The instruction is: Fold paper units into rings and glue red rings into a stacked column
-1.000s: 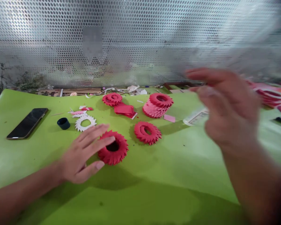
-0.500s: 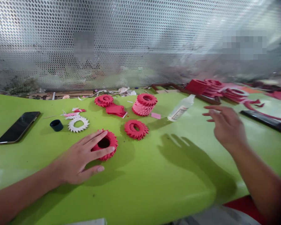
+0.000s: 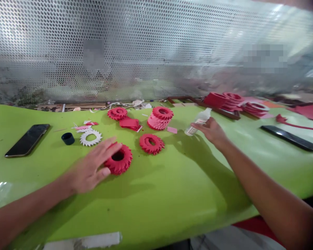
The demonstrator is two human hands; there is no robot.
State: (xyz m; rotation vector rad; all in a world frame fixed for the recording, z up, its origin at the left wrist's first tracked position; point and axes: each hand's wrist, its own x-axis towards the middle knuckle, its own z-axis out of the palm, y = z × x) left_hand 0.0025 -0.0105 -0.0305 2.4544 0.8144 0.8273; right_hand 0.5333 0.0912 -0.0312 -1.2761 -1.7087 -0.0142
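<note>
My left hand (image 3: 90,166) is open, its fingers stretched over the left side of a red folded-paper ring (image 3: 123,161) with a toothed edge. To the right, my right hand (image 3: 215,132) has its fingers around a translucent white squeeze bottle (image 3: 190,130) with a printed label, which leans to the right. Between the hands lies another red toothed ring (image 3: 151,144). Behind it stands a stack of pink rings (image 3: 156,122) topped by a red one. A white toothed ring (image 3: 91,138) lies beyond my left hand, near a dark short cylinder (image 3: 68,138).
A phone (image 3: 27,140) lies at the left. Red paper pieces (image 3: 129,122) and more red rings (image 3: 117,113) are at the back. Red paper coils (image 3: 221,100) rest by a brown frame (image 3: 234,114). A long black object (image 3: 289,137) lies right, on the green tabletop (image 3: 156,198).
My right hand has moved left and forward and closed on the squeeze bottle. My left hand has slid back a little, its fingers shifting toward the left side of the red ring.
</note>
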